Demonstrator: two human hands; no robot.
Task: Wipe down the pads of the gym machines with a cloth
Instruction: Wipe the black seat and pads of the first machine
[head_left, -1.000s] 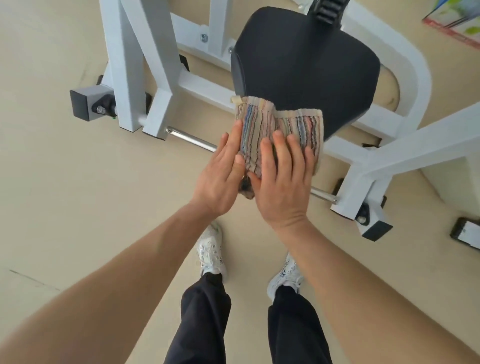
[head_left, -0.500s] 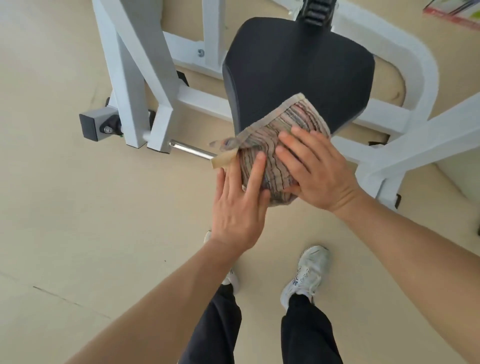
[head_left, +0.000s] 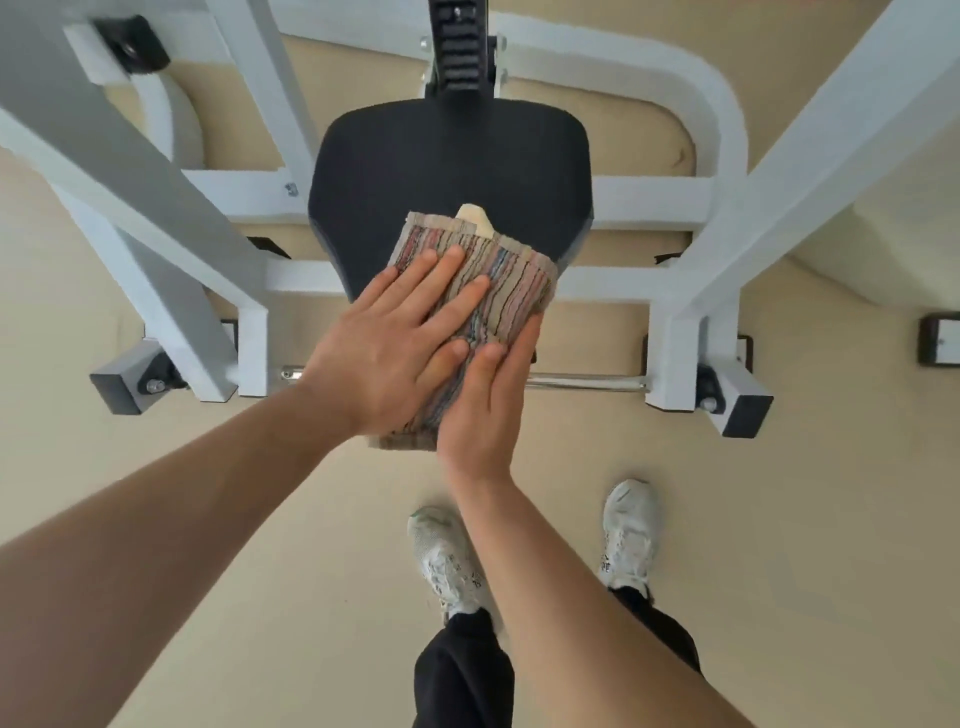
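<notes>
2 flat hands, 1 cloth, front lip of the seat pad

Striped cloth drapes over the pad's near edge; left hand and right hand lie open, palms pressing rather than gripping, probably for even pressure.

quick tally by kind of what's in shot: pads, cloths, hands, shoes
black seat pad: 1
striped cloth: 1
hands: 2, left hand and right hand, both flat on the cloth
white shoes: 2, left shoe and right shoe
total: 6
</notes>
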